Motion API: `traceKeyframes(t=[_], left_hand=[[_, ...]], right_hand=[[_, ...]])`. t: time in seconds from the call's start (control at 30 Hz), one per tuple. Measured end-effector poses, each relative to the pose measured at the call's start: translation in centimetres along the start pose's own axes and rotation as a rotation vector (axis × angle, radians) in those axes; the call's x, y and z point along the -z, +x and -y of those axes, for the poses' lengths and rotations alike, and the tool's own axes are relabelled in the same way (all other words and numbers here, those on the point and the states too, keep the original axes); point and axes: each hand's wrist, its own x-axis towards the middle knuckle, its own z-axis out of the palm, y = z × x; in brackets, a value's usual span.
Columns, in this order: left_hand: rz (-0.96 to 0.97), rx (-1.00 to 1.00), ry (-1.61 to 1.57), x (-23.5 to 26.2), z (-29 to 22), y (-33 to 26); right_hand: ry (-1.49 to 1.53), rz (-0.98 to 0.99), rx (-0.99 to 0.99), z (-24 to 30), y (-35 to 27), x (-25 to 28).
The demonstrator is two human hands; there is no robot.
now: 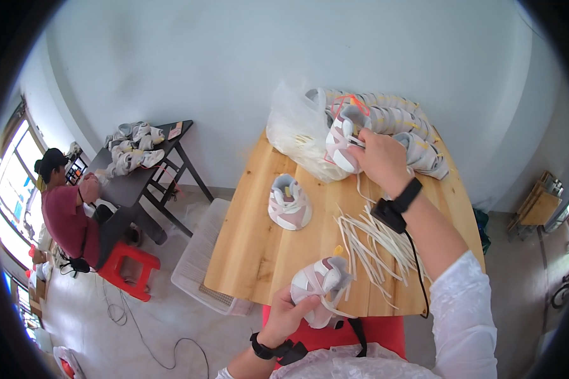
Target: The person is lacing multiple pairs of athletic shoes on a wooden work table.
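Near the table's front edge, my left hand (289,317) is closed around a small white and pink shoe upper (310,278), thumb on its side, with a white lace end trailing from it. My right hand (384,158) reaches to the back of the table, fingers closed at the side of another white and pink shoe upper (339,140) that has a red cord at its top. A white lace hangs below those fingers; their exact grip is partly hidden. Between the hands, a third shoe upper (289,203) stands on the wooden table (246,252).
Loose white laces (376,246) lie spread right of centre. A clear plastic bag (291,126) and rows of nested shoe uppers (398,117) fill the back. A plastic crate (199,271) is on the floor at left. Beyond it, a person (69,215) sits at a dark table (126,189).
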Motion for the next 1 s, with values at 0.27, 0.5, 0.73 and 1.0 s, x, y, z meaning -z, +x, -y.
traceKeyframes(t=[0.27, 0.5, 0.73, 1.0], left_hand=[[-0.105, -0.015, 0.019, 2.4, -1.5, -1.7], [-0.151, -0.035, -0.048, 3.0, -1.2, -0.9], [-0.109, 0.041, -0.182, 1.1, -0.3, 0.7], [0.113, 0.233, -0.141, -3.9, 1.6, 3.7]], right_hand=[[-0.193, 0.332, -0.044, 0.0, 3.4, -10.4], [-0.015, 0.357, -0.03, -1.2, 2.2, -5.8], [0.49, 0.599, 0.039, 2.8, -7.0, 8.3], [0.741, 0.314, -0.148, 3.4, -21.2, 5.7]])
